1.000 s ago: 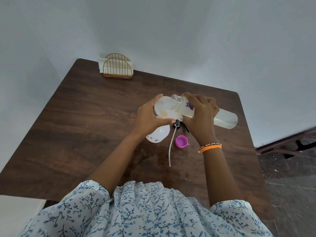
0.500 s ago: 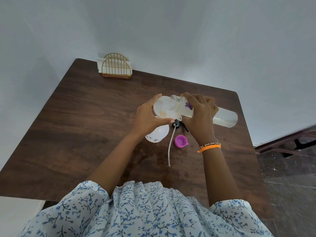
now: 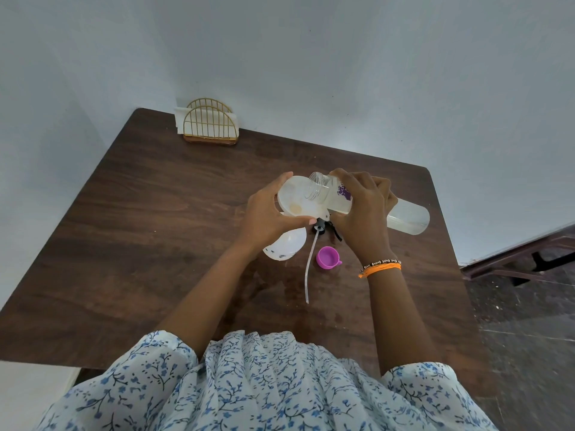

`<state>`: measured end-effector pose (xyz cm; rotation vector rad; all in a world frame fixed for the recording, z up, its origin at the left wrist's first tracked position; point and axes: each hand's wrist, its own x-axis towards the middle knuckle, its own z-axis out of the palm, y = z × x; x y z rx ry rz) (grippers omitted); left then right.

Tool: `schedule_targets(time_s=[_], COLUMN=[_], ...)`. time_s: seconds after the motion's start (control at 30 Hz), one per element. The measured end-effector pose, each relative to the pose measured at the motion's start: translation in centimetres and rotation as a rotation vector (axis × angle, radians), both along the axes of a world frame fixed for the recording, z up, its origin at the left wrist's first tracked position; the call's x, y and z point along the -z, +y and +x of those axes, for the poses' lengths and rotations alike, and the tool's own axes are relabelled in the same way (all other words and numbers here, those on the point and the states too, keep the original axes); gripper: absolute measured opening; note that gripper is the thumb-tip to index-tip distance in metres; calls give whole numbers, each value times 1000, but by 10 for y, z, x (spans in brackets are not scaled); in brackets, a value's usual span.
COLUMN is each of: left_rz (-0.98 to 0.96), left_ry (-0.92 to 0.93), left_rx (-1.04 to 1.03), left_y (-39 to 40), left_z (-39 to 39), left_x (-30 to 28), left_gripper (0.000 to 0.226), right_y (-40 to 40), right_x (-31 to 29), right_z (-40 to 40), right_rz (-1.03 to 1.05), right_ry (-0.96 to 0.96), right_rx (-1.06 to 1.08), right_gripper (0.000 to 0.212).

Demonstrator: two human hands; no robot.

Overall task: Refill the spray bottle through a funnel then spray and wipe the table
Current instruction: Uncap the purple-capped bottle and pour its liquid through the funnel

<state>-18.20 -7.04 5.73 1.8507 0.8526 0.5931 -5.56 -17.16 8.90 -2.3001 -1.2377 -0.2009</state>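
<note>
Little has moved since the earlier frames: both hands hold the same pouring pose near the tabletop's far right corner. Left hand point(image 3: 267, 213) has its fingers and thumb curled around the rim of a white funnel point(image 3: 298, 199), which sits in a white spray bottle point(image 3: 284, 245) whose rounded body shows beneath the palm. Right hand point(image 3: 362, 209) grips a clear refill bottle point(image 3: 404, 216), tipped on its side with its open threaded mouth over the funnel bowl and some liquid in its far end. Beside the bottle, the black spray head point(image 3: 322, 227) lies on the wooden table point(image 3: 140, 228), its pale dip tube pointing toward the near edge. A purple cap point(image 3: 326, 258) rests just right of the tube. A gold wire napkin holder point(image 3: 210, 126) stands at the far left corner.
</note>
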Motion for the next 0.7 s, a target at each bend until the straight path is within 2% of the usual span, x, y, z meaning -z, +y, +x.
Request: schedule_targets(time_s=[0.7], left_rz=[8], left_ry=[7], left_rx=[5], left_y=[0], left_z=[-1], left_x=[-4], left_gripper=[87], right_y=[2], right_x=[1], right_z=[0], right_rz=[-13], right_ry=[-15], right_rx=[11], right_gripper=[63])
